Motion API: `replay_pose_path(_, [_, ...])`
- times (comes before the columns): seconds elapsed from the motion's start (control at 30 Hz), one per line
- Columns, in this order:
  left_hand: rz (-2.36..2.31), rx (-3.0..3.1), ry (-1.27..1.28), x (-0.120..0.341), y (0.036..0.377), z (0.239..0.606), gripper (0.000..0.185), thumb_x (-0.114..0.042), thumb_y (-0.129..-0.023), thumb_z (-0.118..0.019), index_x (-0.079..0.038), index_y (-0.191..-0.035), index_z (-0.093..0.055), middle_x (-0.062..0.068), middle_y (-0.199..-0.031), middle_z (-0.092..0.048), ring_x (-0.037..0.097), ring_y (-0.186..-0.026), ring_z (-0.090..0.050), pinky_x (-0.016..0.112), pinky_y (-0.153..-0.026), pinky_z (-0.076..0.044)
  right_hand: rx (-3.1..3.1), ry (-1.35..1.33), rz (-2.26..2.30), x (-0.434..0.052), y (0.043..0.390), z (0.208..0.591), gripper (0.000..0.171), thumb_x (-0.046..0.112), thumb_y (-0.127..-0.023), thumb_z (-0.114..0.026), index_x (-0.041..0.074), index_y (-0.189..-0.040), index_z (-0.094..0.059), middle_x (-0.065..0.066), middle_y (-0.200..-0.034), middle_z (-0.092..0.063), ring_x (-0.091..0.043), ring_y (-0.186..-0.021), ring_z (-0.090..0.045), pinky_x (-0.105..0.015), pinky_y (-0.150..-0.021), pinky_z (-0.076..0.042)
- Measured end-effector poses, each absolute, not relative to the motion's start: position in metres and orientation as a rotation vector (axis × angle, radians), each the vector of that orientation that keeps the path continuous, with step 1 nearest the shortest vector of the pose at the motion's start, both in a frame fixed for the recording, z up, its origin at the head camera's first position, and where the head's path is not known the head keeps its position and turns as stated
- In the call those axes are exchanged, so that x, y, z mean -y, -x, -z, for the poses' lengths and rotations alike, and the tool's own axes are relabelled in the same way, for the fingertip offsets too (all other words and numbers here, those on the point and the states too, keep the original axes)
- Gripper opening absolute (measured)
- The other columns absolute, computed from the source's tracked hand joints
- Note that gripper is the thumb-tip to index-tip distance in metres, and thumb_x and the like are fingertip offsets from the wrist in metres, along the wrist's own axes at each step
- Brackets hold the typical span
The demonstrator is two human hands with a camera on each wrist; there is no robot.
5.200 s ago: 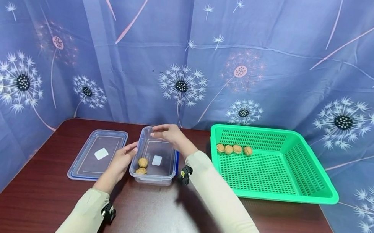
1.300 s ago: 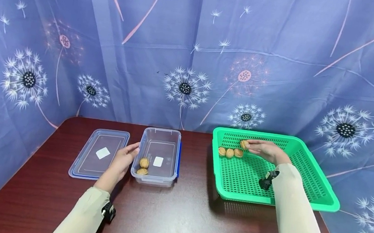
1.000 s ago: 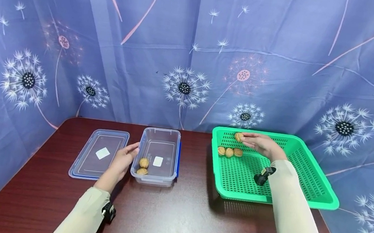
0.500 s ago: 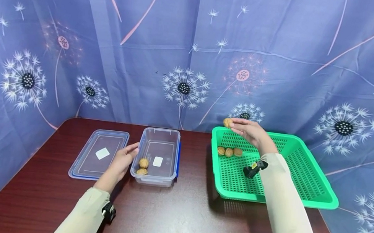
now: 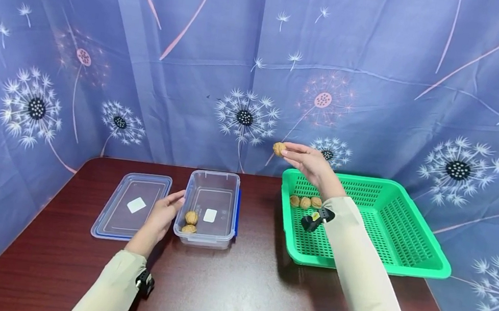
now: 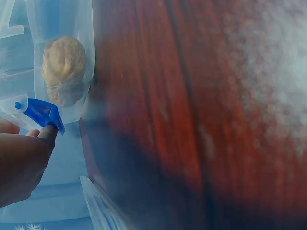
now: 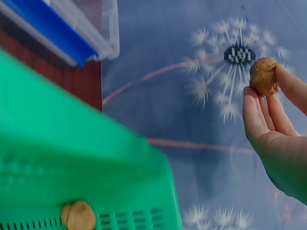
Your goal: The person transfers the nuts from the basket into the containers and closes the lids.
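My right hand (image 5: 310, 165) pinches a walnut (image 5: 279, 149) between thumb and fingertips, raised above the left rim of the green basket (image 5: 361, 265). In the right wrist view the held walnut (image 7: 264, 76) shows against the curtain. My left hand (image 5: 165, 217) rests with extended fingers against the left side of a clear plastic box (image 5: 225, 194). The left wrist view shows its fingertips at the box's blue latch (image 6: 42, 113). Two walnuts (image 5: 191, 217) lie in the box's near left corner. Three more walnuts (image 5: 305, 203) sit in a row at the basket's back left.
A clear lid (image 5: 129, 213) with a blue edge lies flat on the dark red table (image 5: 233, 297), left of the box. A blue curtain (image 5: 180, 117) with dandelion prints hangs behind the table and along its sides.
Over the last moments my right hand has taken a walnut out of the basket's row, lifted it and moved it left past the basket rim. The left hand has stayed at the box.
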State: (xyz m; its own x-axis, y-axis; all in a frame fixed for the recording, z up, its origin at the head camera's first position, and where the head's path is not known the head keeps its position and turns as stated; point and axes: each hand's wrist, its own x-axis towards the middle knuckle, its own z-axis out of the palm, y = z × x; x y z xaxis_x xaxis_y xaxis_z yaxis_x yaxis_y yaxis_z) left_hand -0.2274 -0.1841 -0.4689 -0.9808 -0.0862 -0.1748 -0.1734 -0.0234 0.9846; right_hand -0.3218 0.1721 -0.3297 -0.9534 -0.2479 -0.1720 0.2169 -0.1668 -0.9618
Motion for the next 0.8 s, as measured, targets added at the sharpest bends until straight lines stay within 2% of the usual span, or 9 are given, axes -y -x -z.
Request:
replay_pose_path(0.33, [-2.191,-2.166,0.280,0.182,0.225,0.468,0.043,-0.004,-0.101,-0.043,0.006,-0.142,-0.039,0.027,-0.145,-0.040,0.031,-0.132,-0.037,0.040,-0.114,-0.028,-1.785,0.124,2.272,-0.120,0.314,0.327,0.049,-0.006,-0.090,-0.060,-0.006,-0.138,-0.046,-0.019,-0.142,-0.046,-0.027,-0.121,-0.052,-0.034,-0.108,-0.039])
replay_pose_path(0.8, [-2.180,-2.166,0.295,0.181,0.226,0.467,0.043,-0.005,-0.101,-0.044,0.005,-0.142,-0.040,0.027,-0.144,-0.041,0.032,-0.130,-0.039,0.041,-0.113,-0.030,-1.794,0.148,2.248,-0.057,0.298,0.350,0.042,-0.005,-0.089,-0.063,-0.007,-0.130,-0.054,-0.020,-0.127,-0.057,-0.020,-0.103,-0.060,-0.035,-0.104,-0.043])
